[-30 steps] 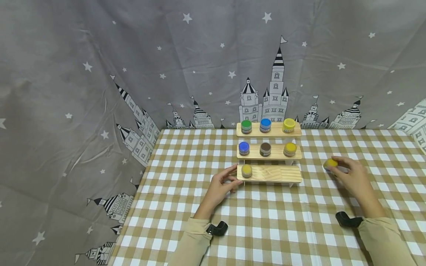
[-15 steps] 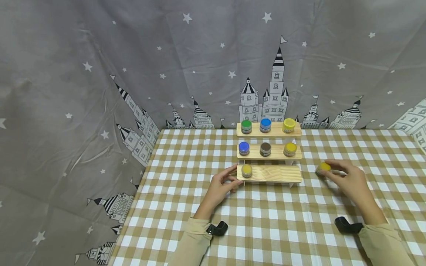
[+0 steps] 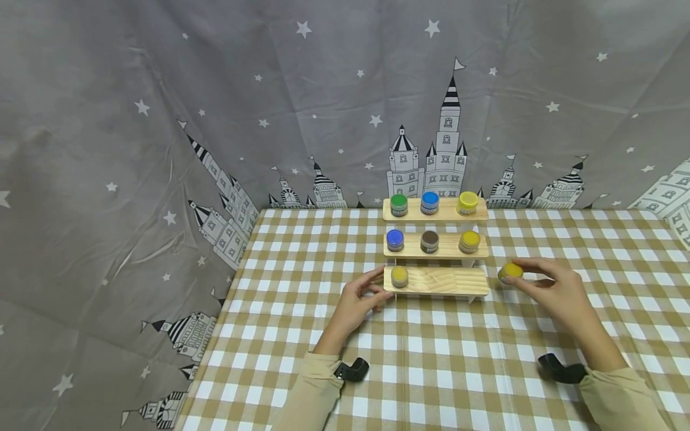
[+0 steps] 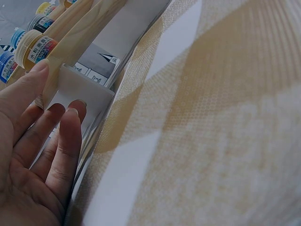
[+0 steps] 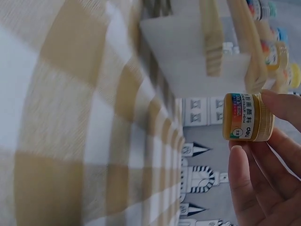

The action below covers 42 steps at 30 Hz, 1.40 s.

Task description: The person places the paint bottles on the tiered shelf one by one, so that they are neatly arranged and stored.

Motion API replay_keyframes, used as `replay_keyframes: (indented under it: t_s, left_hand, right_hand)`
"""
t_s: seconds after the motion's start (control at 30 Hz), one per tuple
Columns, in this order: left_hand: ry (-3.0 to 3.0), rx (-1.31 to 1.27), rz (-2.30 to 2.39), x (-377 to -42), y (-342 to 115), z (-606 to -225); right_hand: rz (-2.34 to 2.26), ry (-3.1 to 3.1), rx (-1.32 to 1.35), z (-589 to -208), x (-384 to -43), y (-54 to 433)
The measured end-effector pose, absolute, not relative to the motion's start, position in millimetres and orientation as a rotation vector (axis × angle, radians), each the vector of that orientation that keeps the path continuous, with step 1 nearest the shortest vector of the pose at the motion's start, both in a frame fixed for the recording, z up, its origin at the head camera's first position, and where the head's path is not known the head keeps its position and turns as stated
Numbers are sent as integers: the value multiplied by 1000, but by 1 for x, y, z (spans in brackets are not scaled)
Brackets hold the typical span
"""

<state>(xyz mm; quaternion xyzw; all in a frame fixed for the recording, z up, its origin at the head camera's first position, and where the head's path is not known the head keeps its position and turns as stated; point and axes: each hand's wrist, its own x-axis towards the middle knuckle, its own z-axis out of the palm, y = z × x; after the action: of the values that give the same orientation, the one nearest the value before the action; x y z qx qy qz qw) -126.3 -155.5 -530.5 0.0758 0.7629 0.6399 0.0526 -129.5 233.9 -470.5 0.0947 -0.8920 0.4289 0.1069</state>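
In the head view my right hand (image 3: pixel 560 293) pinches a yellow paint jar (image 3: pixel 511 272) between thumb and fingers, just right of the lowest shelf. The right wrist view shows the jar's printed label (image 5: pixel 242 117) and its lid lying sideways in that picture. A three-tier wooden stand (image 3: pixel 447 281) with white supports is at centre. My left hand (image 3: pixel 356 302) holds the left end of its lowest tier, thumb at the front corner and a finger at the back corner. On that tier sits one pale yellow jar (image 3: pixel 399 276), also seen close to the left thumb (image 4: pixel 40 70).
Green (image 3: pixel 399 205), blue (image 3: pixel 429 203) and bright yellow (image 3: pixel 467 203) jars line the top tier. Violet-blue (image 3: pixel 395 240), brown (image 3: pixel 429 241) and deep yellow (image 3: pixel 469 242) jars stand on the middle one. A checked cloth (image 3: pixel 431 371) covers the table; a grey castle-print curtain (image 3: pixel 334 90) hangs behind.
My right hand has moved left with the yellow paint jar, bringing it close to the lowest tier's right end. The left hand and the stand have stayed put.
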Motion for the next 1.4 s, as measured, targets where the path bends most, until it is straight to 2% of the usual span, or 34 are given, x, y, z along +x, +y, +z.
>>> replay_keyframes:
  t_s: [0.3,0.83,1.4]
  left_hand:
    - [2314,237,1954,-126,-155,-530]
    - [2293,209,1973,-126,-155,-530]
    - [2285,205,1982,-124,-155,-527]
  right_hand:
    - [1226,-2644,387,-458,-126,217]
    - [1324,-2605,534,-460,-130,193]
    - [1271,-2669,536,-461,-133,178]
